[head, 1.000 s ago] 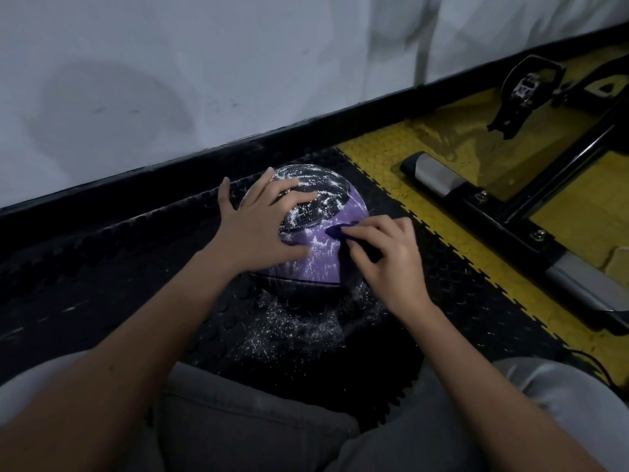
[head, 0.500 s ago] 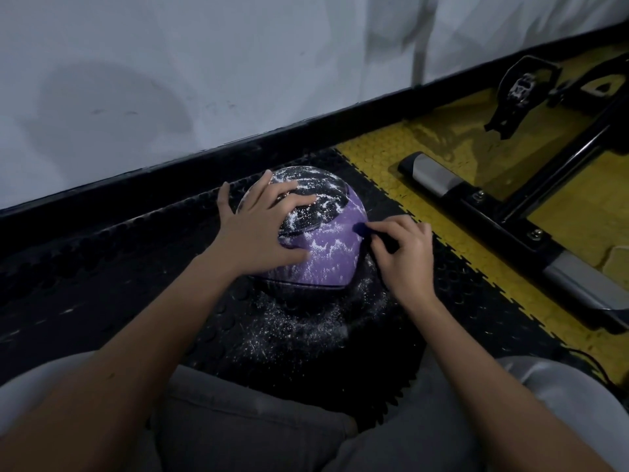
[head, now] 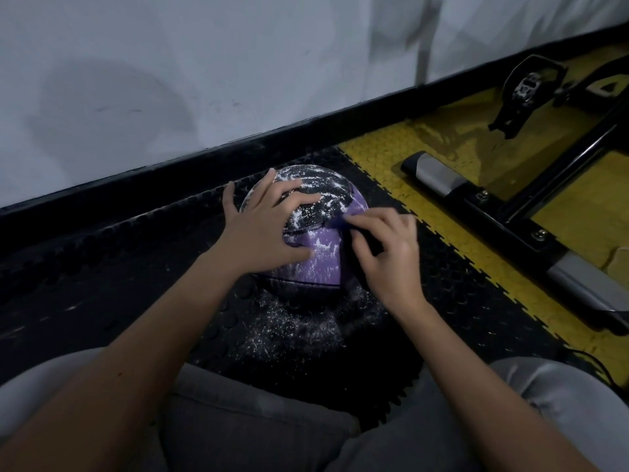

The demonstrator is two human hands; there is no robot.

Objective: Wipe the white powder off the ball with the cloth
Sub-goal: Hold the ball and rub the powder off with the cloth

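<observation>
Pressed left hand [head: 262, 233], fingers spread wide, onto ball [head: 320, 257]; pinched cloth [head: 370, 242] in curled right hand [head: 391, 260] against its purple side. Powder [head: 306, 321] scattered on mat [head: 136, 267].

- The ball [head: 316, 257], purple and black, sits on the black mat [head: 119, 267] and carries streaks of white powder.
- The left hand [head: 262, 233] lies spread over its upper left side, with the fingers straight.
- The right hand [head: 391, 264] pinches a dark cloth [head: 372, 246] against the right side of the ball.
- Loose powder [head: 306, 332] is scattered on the mat in front of the ball.
- Yellow tiles [head: 578, 216] and a black metal frame [head: 503, 219] are on the right, and a white wall [head: 204, 63] is behind.
</observation>
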